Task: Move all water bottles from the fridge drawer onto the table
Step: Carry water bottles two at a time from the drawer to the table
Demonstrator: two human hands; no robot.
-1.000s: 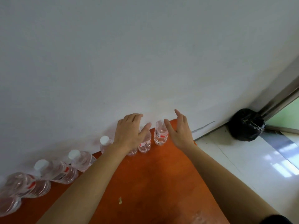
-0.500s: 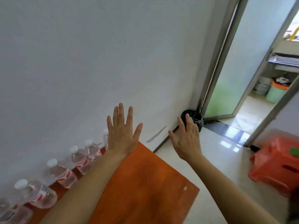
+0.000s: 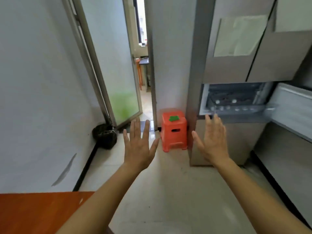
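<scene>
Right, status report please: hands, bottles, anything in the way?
Left hand open, right hand open, both empty. Drawer open, bottles inside. Stool beside fridge, near the path.

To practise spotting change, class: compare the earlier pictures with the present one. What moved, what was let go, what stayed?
The view swung right, away from the bottles lined along the wall. The left hand and right hand left them and now reach toward the open fridge drawer, where white caps show. Only a corner of the table remains visible. Unchanged: both hands open, carrying nothing.
</scene>
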